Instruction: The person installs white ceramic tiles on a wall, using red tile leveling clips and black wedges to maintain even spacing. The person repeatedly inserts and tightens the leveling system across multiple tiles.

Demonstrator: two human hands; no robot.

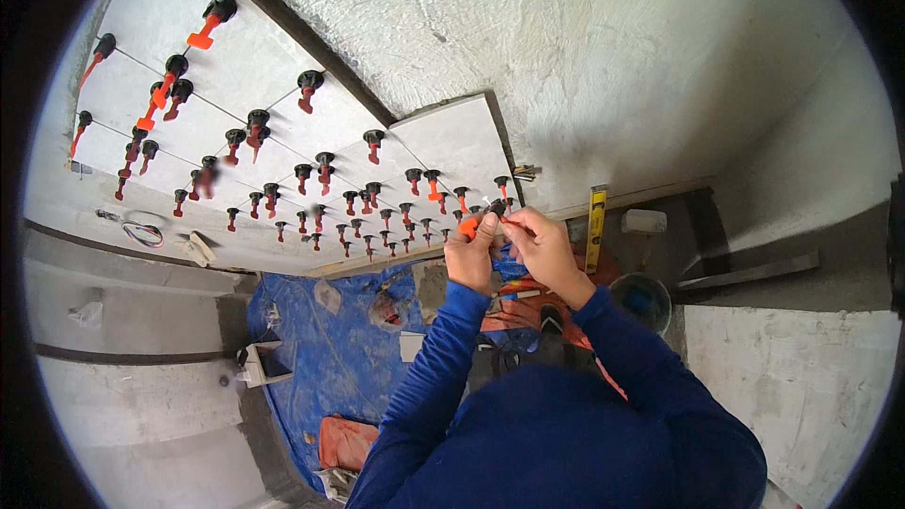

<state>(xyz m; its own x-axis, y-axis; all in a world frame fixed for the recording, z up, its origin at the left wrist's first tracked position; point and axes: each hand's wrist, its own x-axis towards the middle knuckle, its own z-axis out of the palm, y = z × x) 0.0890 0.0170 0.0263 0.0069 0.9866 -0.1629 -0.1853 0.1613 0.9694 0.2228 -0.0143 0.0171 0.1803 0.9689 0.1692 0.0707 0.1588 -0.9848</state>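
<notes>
My left hand (468, 262) is closed on a tile leveler (468, 226) with a black cap and an orange handle. My right hand (545, 253) comes up against the leveler's black end, fingers pinched together. What those fingertips grip is too small to make out. Both hands are held close to each other near the right end of a tiled wall. Light grey wall tiles (443, 137) carry several fitted levelers, such as one with a bright orange handle (202, 38), set along the joints.
Bare rough plaster (566, 47) covers the wall beyond the tiles. A yellow spirit level (596, 228) stands upright right of my hands. Below are a bucket (641, 302), blue sheeting (325, 358) and an orange cloth (346, 441). Loose cables (141, 234) hang from the wall at left.
</notes>
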